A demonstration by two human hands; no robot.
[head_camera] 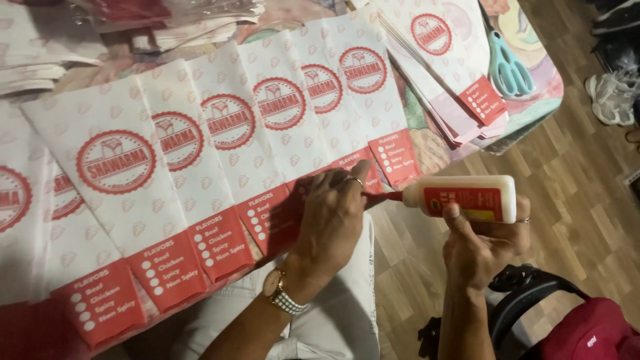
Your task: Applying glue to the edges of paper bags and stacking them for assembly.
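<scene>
Across the table (427, 150), a fanned row of white paper bags (200, 153), overlapping from near left to far right, each stamped with a round red badge and ending in a red panel at the near edge with a short column of white dots and white lettering. At the far left, stacks of folded paper (30, 70), pale and partly out of view. Near the middle, the left hand (331, 217), palm down, fingers flat and spread on the red panels of two bags at the table's near edge, pressing rather than gripping; a ring on one finger, a wristwatch (280, 293) with a pale band on the wrist. Just right of that hand, the glue bottle (467, 199), white with a red and yellow label, lying sideways off the table edge, its red tip pointing left and meeting the near right corner of a bag beside the left fingers. Around the bottle from below, the right hand (483, 243), closed on it, thumb up over the label. Far right on the table, a second stack of bags (443, 63) with the same red badge and red panel, and beside it a pair of pale green scissors (508, 63). Beyond, wooden floor (573, 200), grey shoes (612, 93) at the far right, a red bag (590, 333) at the near right.
</scene>
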